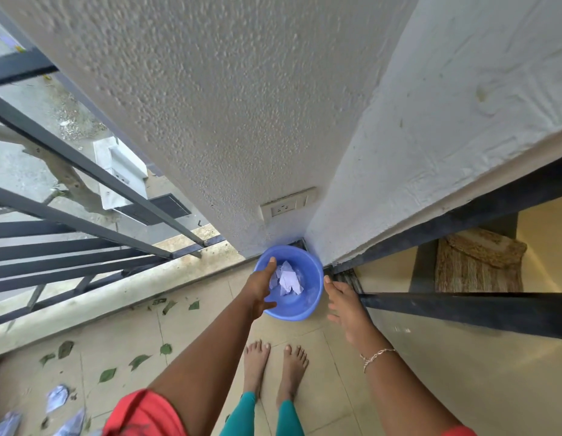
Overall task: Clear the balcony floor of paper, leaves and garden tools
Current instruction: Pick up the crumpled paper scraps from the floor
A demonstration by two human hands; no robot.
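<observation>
- Presently, a round blue plastic basin (pixel 309 298) is seen on the tiled balcony floor (pixel 116 335), tucked into the corner where the textured white wall (pixel 242 105) meets the dark door frame (pixel 446 226).
- Crumpled pieces of white paper (pixel 289 280) are held in the basin. They are creased and angular, tinted bluish by the plastic, and heaped near its middle.
- The left hand (pixel 260 289) is stretched over the near-left rim of the basin, fingers straight and thumb spread. Nothing is gripped by it.
- The right hand (pixel 345 306) is held open and empty just beside the basin's right edge, fingers relaxed, near the foot of the door frame. A thin bracelet (pixel 377 357) is worn at that wrist.
- Green leaves (pixel 107 375) are scattered flat over the tiles to the left, well apart from the basin and near the raised kerb (pixel 84 309). They are small and pointed, some darker than others.
- More crumpled paper (pixel 57 398), silvery-white and wrinkled, is left on the floor at the lower-left corner, beyond the leaves.
- Bare feet (pixel 256 363) are planted side by side near the basin.
- A dark metal railing (pixel 84 171) is set above the kerb, a wall socket (pixel 287 205) is mounted above the basin, and a woven mat (pixel 477 262) is seen through the doorway.
</observation>
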